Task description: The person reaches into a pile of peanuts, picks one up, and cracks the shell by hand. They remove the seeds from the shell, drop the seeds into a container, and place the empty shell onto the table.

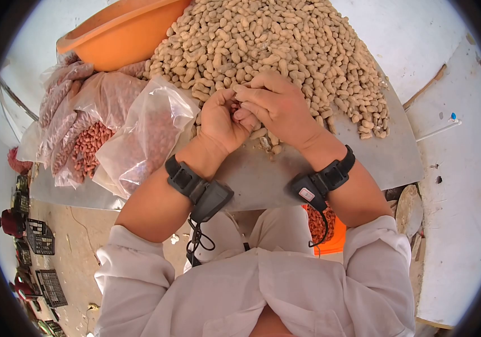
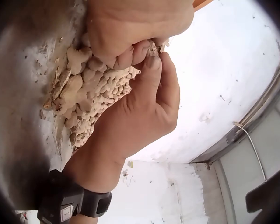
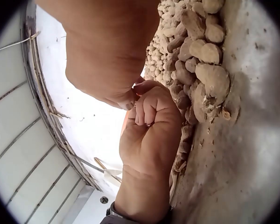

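My left hand (image 1: 218,124) is curled around a few red peanut kernels (image 1: 233,108) at the near edge of the heap of unshelled peanuts (image 1: 274,42). Thumb and fingers of my right hand (image 1: 286,109) meet the left fingertips over them, pinching a peanut shell (image 2: 153,48) that shows pale and broken in the left wrist view. Seen from the right wrist, the left fingers fold in toward the palm, and the right hand hides most of the shell. Loose peanuts (image 3: 212,81) lie on the metal tabletop just beside both hands.
Clear plastic bags (image 1: 147,135) with red kernels (image 1: 91,147) stand left of my hands. An orange basin (image 1: 122,33) sits at the back left of the metal table (image 1: 263,188). Below its front edge is an orange container (image 1: 337,238) of kernels. Black crates (image 1: 52,287) stand on the floor at left.
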`<state>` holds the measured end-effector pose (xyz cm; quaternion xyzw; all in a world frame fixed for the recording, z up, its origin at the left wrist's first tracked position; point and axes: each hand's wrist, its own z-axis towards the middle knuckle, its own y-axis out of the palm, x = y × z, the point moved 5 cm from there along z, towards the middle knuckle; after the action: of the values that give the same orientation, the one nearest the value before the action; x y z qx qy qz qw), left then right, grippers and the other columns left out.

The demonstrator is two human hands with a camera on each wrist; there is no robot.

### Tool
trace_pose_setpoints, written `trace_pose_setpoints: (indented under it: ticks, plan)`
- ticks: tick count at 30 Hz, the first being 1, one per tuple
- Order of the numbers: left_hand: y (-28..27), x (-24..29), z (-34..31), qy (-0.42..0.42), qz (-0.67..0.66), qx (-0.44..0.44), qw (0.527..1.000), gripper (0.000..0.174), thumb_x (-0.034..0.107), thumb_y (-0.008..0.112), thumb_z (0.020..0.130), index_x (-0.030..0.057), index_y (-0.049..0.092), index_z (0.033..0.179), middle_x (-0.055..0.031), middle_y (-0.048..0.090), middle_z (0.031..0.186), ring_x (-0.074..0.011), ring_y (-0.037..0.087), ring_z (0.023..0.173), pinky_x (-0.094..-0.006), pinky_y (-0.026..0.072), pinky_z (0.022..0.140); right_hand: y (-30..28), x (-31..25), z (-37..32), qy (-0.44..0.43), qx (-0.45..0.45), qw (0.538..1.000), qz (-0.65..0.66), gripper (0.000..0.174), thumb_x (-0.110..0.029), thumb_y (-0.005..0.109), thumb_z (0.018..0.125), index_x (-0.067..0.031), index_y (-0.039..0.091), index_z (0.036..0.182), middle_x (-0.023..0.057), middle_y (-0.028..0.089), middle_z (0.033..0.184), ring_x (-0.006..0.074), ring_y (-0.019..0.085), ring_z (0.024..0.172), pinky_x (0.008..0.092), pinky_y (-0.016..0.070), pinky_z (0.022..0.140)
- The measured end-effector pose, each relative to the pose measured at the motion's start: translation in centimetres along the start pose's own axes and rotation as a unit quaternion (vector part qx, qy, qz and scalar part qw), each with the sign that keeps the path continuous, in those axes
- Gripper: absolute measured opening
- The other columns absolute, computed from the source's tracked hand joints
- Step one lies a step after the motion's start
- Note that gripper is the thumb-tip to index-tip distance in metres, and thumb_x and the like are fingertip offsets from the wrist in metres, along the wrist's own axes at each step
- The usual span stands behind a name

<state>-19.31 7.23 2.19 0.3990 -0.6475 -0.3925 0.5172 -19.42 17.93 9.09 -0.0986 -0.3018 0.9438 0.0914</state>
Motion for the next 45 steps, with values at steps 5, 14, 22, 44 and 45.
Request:
trace_pose_setpoints:
  ticks: [5, 14, 22, 44, 45]
  plan:
    - [-0.1, 0.1, 0.2, -0.001, 0.044, -0.009, 0.999, 0.019, 0.018, 0.045, 0.087, 0.0048, 0.054, 0.077, -0.0001, 0.047, 0.066, -0.0082, 0.037, 0.050, -0.0197, 0.0307, 0.044, 0.0, 0.3, 0.2, 0.061, 0.008, 0.995, 0.079, 0.021, -0.007, 0.066, 0.069, -0.0065, 0.062, 0.089, 0.0066, 0.054, 0.084, 0.0254, 0.056, 0.079, 0.0338, 0.0479, 0.068]
    - [-0.2, 0.1, 0.6, -0.003, 0.071, -0.050, 0.996, 0.015, 0.013, 0.046, 0.085, 0.0061, 0.051, 0.073, -0.0006, 0.047, 0.065, -0.0084, 0.032, 0.046, -0.0218, 0.0236, 0.042, 0.2, 1.3, -0.4, 0.072, -0.001, 0.996, 0.046, 0.015, -0.008, 0.061, 0.076, -0.0044, 0.061, 0.091, 0.0101, 0.058, 0.086, 0.0289, 0.058, 0.081, 0.0364, 0.0477, 0.069]
    - [-0.2, 0.0, 0.7, -0.010, 0.094, -0.018, 0.995, 0.013, 0.009, 0.046, 0.086, 0.0061, 0.051, 0.075, 0.0008, 0.046, 0.066, -0.0058, 0.030, 0.046, -0.0191, 0.0238, 0.040, 0.6, 2.1, -0.7, 0.104, 0.027, 0.990, 0.088, 0.013, -0.009, 0.058, 0.079, -0.0033, 0.063, 0.090, 0.0120, 0.061, 0.089, 0.0304, 0.058, 0.083, 0.0365, 0.0481, 0.072]
    - [-0.5, -0.1, 0.8, -0.014, 0.068, -0.035, 0.997, 0.017, 0.012, 0.045, 0.091, 0.0065, 0.049, 0.075, -0.0005, 0.045, 0.061, -0.0088, 0.031, 0.045, -0.0219, 0.0256, 0.042, 1.0, 2.9, -0.8, 0.133, 0.062, 0.982, 0.122, 0.017, -0.011, 0.060, 0.081, -0.0013, 0.064, 0.095, 0.0123, 0.062, 0.088, 0.0275, 0.060, 0.080, 0.0329, 0.0484, 0.071]
    - [0.0, -0.2, 0.5, -0.008, 0.093, -0.030, 0.995, 0.019, 0.013, 0.045, 0.092, 0.0066, 0.049, 0.075, -0.0006, 0.045, 0.062, -0.0086, 0.031, 0.045, -0.0218, 0.0257, 0.042, 0.9, 3.0, -0.9, 0.142, 0.066, 0.979, 0.130, 0.017, -0.012, 0.060, 0.082, -0.0016, 0.064, 0.095, 0.0117, 0.063, 0.088, 0.0264, 0.060, 0.079, 0.0325, 0.0484, 0.070]
